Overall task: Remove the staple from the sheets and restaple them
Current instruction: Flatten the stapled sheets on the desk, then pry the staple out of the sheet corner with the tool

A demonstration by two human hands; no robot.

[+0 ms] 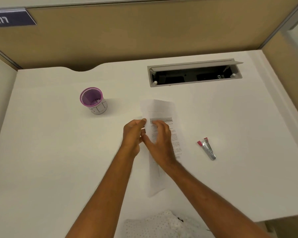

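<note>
Your left hand (133, 134) pinches the sheets' (159, 109) left edge. Your right hand (159, 140) rests loose-fingered on them. The stapler (207, 148) lies apart on the surface (58, 143).

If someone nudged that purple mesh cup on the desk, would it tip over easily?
The purple mesh cup probably slides or tips easily: it looks light, thin-walled and nearly empty, with only something small at the bottom. On its side it would likely roll, being round. The smooth white desk gives little grip.

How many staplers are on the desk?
1. The stapler, silver with pink ends, lies flat on the white desk, to the right of the sheets and not touched by either hand. Nothing shows another one hidden.
</note>
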